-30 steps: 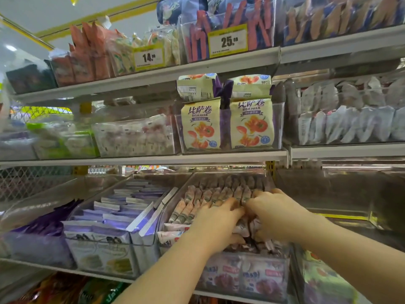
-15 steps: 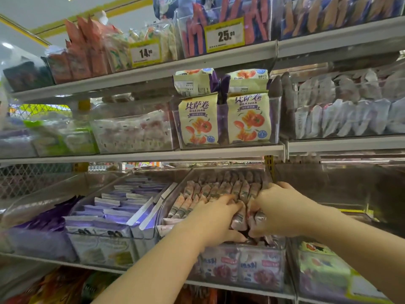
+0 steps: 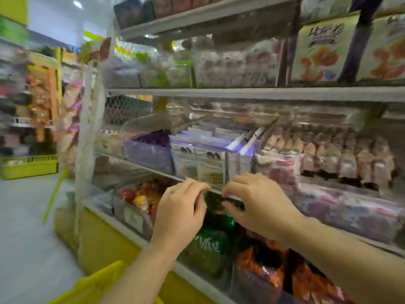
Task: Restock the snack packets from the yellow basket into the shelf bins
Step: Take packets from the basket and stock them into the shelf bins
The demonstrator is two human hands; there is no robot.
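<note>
Head view: my left grip [image 3: 182, 207] and right grip [image 3: 256, 205] hover loosely curled, holding nothing. Yellow basket [image 3: 96, 286] lies below and to the left, nearer my left grip; snack packets [image 3: 346, 156] sit in the bin [image 3: 328, 183] to upper right.

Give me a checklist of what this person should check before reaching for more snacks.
1. Left hand free: ok, fingers loosely curled, holding nothing.
2. Right hand free: ok, looks empty too.
3. Yellow basket close by: ok, its rim shows at the bottom edge of the view.
4. Packets left in the basket: cannot tell, its inside is out of view.
5. Room in the bin of pink packets: cannot tell, rows look tightly packed but the picture is blurred.
</note>
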